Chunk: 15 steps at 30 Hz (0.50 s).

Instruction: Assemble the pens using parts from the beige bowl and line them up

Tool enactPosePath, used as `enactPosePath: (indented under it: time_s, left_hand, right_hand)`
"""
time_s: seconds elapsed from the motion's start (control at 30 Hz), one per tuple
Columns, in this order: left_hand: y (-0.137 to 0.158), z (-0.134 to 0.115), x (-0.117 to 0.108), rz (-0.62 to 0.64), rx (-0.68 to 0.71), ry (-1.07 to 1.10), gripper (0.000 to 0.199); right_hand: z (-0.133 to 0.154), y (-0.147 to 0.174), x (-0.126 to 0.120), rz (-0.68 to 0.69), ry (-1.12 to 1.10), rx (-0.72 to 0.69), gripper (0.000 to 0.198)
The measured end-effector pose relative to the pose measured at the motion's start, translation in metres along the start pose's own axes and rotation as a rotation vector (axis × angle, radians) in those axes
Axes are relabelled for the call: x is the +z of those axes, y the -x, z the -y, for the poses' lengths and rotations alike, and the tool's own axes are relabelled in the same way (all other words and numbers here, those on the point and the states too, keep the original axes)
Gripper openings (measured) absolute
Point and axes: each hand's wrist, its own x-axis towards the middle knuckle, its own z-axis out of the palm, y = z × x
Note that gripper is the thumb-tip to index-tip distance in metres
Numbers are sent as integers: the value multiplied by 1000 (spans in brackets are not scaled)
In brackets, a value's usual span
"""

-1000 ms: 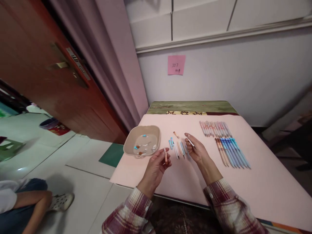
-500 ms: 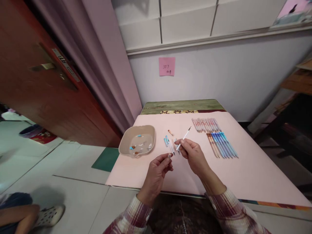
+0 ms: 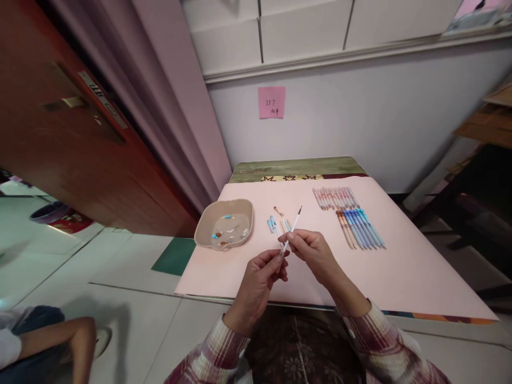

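Note:
My right hand (image 3: 314,250) pinches a white pen refill (image 3: 296,217) with a dark tip, which slants up and away from me. The refill's lower end meets a small clear piece (image 3: 281,254), perhaps the end of a pen barrel, between the thumb and fingers of my left hand (image 3: 262,274). Most of that piece is hidden by the fingers. Just beyond my hands lie blue pen parts (image 3: 271,224), more slender white and pale parts (image 3: 287,224) and a small brown-topped part (image 3: 278,211).
A beige basin (image 3: 204,230) with small blue, brown and clear bits stands at the table's left. On the right lie a row of clear, pinkish pens (image 3: 336,198) and a row of brown and blue pens (image 3: 362,229). A person's arm (image 3: 60,337) shows at lower left.
My right hand has moved left and down, bringing the refill's lower end to the clear piece in my left hand. The person at lower left has shifted an arm. The view has tilted slightly.

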Motion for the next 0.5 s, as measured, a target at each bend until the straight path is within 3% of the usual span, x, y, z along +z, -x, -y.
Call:
enactPosePath:
  time_s: [0.07, 0.27, 0.5]
  left_hand:
    - [1, 0, 2, 13, 0, 12, 17]
    - [2, -1, 3, 55, -38, 58, 15]
    - [4, -2, 4, 50, -89, 46, 19]
  right_hand:
    - [2, 3, 0, 17, 63, -25, 33]
    - [3, 9, 0, 277, 49, -59, 37]
    - [7, 5, -6, 41, -73, 51, 39]
